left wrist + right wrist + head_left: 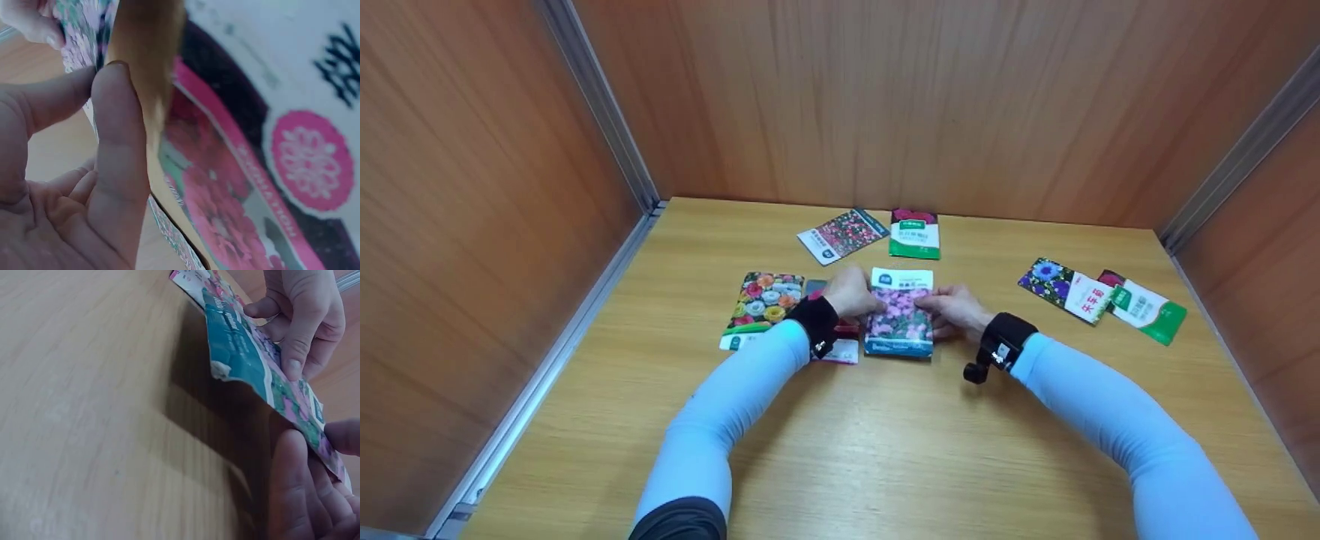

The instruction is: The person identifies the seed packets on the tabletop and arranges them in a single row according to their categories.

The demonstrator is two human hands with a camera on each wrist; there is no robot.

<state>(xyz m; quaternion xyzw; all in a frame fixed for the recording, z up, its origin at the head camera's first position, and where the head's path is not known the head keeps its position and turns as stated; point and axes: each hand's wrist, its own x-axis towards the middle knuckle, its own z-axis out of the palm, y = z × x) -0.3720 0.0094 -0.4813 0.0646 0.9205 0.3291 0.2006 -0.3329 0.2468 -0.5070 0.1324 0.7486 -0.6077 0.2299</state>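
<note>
- So the pink-flower packet (898, 322) was up in both hands, roughly mid-tabletop (877, 457), tipped a bit, and the right wrist view showed its lower edge clear of the wood with a shadow underneath.
- Left hand (853, 292): thumb and fingers (119, 135) pinched the packet's left edge, so a narrow grip.
- Right hand (956, 309): had the right edge, thumb over the front, other fingers tucked behind. Also narrow, basically just packet thickness.
- A red-flower packet (844, 351) lay under the left wrist, partly hidden, just beside the held one. It filled a lot of the left wrist view, kinda blurry.
- Left of that was the mixed-flower packet (765, 300), its bottom partly covered by the left arm.
- Near the back edge: a small-flower packet (844, 235) lying at a slant, and a green-and-white packet (915, 238) sitting pretty straight to its right.
- Way off right, well apart from the hands, a blue-flower packet (1065, 290) overlapped another green-bottomed packet (1151, 311).
- Person wore light blue sleeves (735, 397) with a black strap (814, 326) on each wrist.
- Wood-look walls (877, 97) closed in the back and sides.
</note>
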